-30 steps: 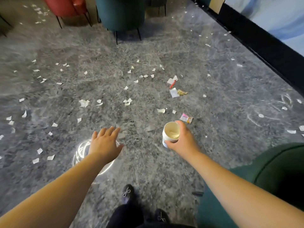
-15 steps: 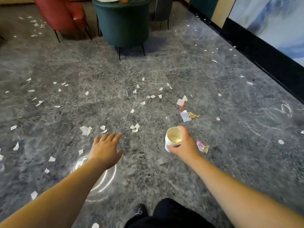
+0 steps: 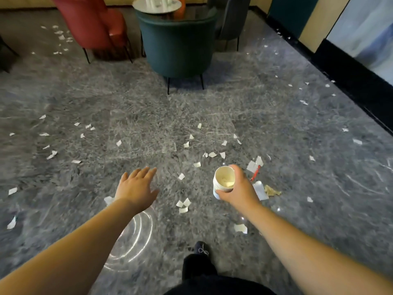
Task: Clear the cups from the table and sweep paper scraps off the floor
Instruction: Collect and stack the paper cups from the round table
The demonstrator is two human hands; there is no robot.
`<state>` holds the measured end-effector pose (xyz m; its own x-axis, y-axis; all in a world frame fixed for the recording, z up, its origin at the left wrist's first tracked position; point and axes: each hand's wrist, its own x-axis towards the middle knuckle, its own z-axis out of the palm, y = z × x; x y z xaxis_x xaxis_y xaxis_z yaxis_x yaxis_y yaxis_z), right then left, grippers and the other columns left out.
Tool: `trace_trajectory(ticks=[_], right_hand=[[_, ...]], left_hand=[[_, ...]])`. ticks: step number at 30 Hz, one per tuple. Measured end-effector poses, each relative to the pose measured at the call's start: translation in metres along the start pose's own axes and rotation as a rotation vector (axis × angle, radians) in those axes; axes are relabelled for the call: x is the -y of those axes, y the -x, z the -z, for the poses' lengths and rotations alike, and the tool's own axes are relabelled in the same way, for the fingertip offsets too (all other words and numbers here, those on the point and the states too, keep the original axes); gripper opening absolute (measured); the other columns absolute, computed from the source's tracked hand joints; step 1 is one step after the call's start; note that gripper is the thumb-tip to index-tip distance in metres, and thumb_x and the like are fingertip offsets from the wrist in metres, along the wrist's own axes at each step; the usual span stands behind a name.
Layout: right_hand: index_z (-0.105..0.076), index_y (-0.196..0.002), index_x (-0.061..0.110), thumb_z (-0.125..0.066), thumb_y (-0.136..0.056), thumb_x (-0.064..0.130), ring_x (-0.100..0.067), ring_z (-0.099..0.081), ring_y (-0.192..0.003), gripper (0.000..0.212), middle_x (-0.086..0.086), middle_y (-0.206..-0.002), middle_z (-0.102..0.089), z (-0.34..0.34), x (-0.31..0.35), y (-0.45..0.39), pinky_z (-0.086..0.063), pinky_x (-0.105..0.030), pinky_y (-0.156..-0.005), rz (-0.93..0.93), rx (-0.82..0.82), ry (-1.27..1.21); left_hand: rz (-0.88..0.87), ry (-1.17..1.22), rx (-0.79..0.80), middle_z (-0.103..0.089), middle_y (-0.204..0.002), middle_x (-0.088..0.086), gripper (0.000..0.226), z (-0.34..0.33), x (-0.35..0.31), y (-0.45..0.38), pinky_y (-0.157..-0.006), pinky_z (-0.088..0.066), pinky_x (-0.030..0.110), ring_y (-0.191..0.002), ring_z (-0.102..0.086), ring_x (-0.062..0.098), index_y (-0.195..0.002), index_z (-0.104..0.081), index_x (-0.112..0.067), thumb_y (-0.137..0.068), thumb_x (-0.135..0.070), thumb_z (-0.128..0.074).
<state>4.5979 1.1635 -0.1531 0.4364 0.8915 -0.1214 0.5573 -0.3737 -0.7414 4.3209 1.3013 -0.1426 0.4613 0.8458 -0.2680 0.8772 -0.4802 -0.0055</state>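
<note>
Round table (image 3: pixel 157 6) now in view ahead, right hand (image 3: pixel 240 191) gripping stacked paper cups (image 3: pixel 223 182), left hand (image 3: pixel 136 188) flat, empty

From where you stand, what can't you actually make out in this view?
- Cups on the round table, head view: cut off by the top edge and small; their number is unclear.
- Stack of paper cups: the right hand covers its side, so the count is hidden.
- Orange object by the table: cut off by the top edge; unidentifiable.
- Crumpled tan scrap on the floor: too small to name.
- Left hand: its palm faces down, unseen.
</note>
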Motion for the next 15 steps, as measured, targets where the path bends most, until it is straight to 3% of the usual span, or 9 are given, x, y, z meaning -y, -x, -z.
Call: trace_trajectory(ticks=[5, 10, 15], right_hand=[[-0.036, -0.136, 0.024, -0.082, -0.068, 0.028, -0.017, -0.049, -0.104, 0.081, -0.002, -0.122, -0.05, 0.0, 0.036, -0.112, -0.037, -0.023, -0.08, 0.039, 0.045, 0.007], [-0.036, -0.132, 0.03, -0.083, -0.065, 0.034, -0.013, -0.048, -0.098, 0.082, 0.009, -0.11, -0.045, -0.022, 0.07, -0.208, -0.04, -0.027, -0.078, 0.054, 0.033, 0.034], [-0.034, -0.133, 0.034, -0.082, -0.065, 0.034, -0.014, -0.049, -0.102, 0.082, 0.007, -0.116, -0.048, -0.054, 0.108, -0.313, -0.043, -0.029, -0.081, 0.045, 0.041, 0.009]], left_hand=[[0.047, 0.006, -0.031, -0.022, -0.161, -0.006, 0.072, 0.036, 0.032, -0.087, -0.119, -0.017, 0.043, -0.147, -0.02, 0.018, -0.155, -0.015, -0.032, -0.093, -0.061, -0.04], [0.092, 0.043, -0.015, -0.021, -0.161, -0.005, 0.073, 0.054, 0.068, -0.167, -0.119, -0.015, 0.044, -0.148, -0.018, 0.02, -0.155, -0.015, -0.031, -0.094, -0.061, -0.041], [0.087, 0.055, -0.015, -0.019, -0.162, -0.005, 0.073, 0.071, 0.121, -0.266, -0.119, -0.015, 0.044, -0.148, -0.018, 0.021, -0.155, -0.015, -0.031, -0.093, -0.061, -0.042]])
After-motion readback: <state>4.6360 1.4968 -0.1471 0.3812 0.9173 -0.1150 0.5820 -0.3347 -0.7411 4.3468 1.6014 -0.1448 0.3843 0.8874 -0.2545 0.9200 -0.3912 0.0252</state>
